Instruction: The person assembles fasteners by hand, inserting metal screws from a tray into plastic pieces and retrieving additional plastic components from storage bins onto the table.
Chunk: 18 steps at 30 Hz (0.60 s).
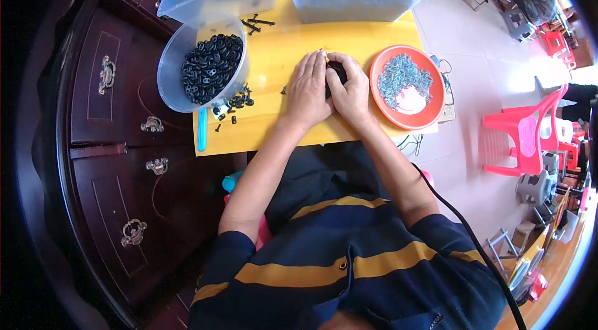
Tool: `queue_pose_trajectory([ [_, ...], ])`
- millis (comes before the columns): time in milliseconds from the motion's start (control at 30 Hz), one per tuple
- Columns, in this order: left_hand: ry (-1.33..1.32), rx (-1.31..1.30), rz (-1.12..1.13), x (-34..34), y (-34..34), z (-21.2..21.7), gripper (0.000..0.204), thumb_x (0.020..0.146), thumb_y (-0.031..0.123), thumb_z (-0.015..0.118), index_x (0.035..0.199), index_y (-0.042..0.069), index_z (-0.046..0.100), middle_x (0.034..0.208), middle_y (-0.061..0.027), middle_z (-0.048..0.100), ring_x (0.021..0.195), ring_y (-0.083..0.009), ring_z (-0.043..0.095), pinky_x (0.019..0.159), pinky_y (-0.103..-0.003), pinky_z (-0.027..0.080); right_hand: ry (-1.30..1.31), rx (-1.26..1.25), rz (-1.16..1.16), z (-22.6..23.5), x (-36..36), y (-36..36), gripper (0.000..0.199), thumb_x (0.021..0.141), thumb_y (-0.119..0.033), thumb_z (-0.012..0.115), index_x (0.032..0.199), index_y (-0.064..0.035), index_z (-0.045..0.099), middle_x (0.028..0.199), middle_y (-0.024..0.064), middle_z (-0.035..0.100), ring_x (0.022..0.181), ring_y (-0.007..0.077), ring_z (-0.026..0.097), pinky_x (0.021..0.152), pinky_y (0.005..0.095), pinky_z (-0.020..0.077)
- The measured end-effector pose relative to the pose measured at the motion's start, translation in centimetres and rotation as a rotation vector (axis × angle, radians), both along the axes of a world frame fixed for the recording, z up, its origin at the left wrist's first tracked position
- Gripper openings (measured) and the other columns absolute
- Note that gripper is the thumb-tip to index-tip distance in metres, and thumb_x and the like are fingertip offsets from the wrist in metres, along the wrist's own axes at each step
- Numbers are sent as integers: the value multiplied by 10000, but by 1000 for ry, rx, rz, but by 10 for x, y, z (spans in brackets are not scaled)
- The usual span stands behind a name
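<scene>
Both hands meet near the middle of the yellow table [268,121]. My left hand [306,88] lies palm down, its fingers straight and side by side, the thumb edge against the right hand. Curled beside it, my right hand [352,90] has its thumb and forefinger around something black [337,71], which looks like small black plastic parts. Most of that is hidden under the fingers, so I cannot tell its exact shape. Just right of the right hand stands an orange-red bowl [440,94] with small grey-blue metal pieces [405,76] in it. One small black screw-like piece [283,89] lies left of the left hand.
A round clear tub [169,75] holds black two-holed parts [210,68]. Beside it lie loose black pieces [240,99] and a light-blue tool [202,131]. Two clear bins [349,6] of black parts stand at the back. Dark drawers [124,81] border the left; a pink chair [520,134] stands right.
</scene>
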<state>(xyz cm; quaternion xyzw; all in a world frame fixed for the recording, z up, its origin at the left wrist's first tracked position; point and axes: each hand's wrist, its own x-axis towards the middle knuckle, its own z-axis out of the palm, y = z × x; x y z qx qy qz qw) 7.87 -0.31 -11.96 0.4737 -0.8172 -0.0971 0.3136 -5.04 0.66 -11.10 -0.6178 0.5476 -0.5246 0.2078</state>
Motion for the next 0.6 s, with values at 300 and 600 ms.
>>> queue_pose_trajectory([
  [300, 203, 137, -80, 1, -5, 8, 829, 797, 208, 737, 1489, -44, 358, 1444, -279, 487, 1367, -413, 454, 1161, -469, 356, -296, 42, 29, -2, -20, 21, 339, 964, -46, 566, 1290, 41, 592, 1218, 171, 667, 1145, 272, 635, 1017, 373, 478],
  [600, 965, 324, -131, 10, 6, -3, 571, 993, 128, 476, 1519, -37, 326, 1497, -238, 459, 1422, -321, 422, 1188, -435, 294, -534, 169, 149, 17, -32, 74, 263, 1057, -83, 458, 1260, 39, 571, 1249, 117, 650, 1180, 180, 596, 1050, 317, 440],
])
